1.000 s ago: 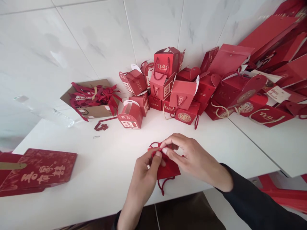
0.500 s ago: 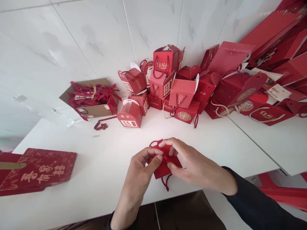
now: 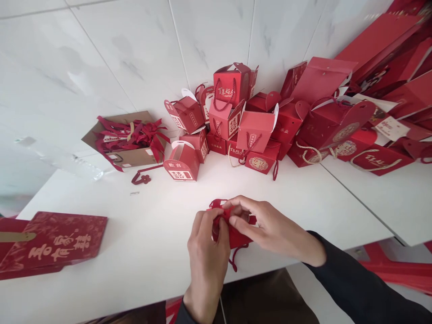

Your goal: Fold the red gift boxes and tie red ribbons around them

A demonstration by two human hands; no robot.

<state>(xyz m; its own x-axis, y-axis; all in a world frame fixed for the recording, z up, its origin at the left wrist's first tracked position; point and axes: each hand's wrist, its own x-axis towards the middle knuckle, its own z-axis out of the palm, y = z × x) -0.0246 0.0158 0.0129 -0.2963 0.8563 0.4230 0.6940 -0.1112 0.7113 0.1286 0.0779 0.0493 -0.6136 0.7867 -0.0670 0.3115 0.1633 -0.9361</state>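
A small red gift box [image 3: 238, 240] with dark red rope handles sits near the front edge of the white table. My left hand [image 3: 207, 243] is closed over its left side, thumb and fingers pinching a red ribbon [image 3: 227, 217] on top of it. From the right, my right hand [image 3: 261, 220] pinches at the same ribbon, its fingertips close to those of the left. Fingers cover much of the ribbon, so its exact shape is hidden. One rope handle [image 3: 233, 263] hangs out at the front of the box.
Several red gift boxes [image 3: 182, 162] are piled along the tiled wall. A cardboard box [image 3: 135, 157] of red ribbons stands at the back left, with a dark red flower-ended strap [image 3: 145, 179] before it. Red printed bags [image 3: 67, 238] lie at left; more red packaging [image 3: 381, 49] fills the right.
My left hand has moved right and turned more upright, its fingers now gathered on the ribbon. The right hand's fingers have drawn in closer to it.
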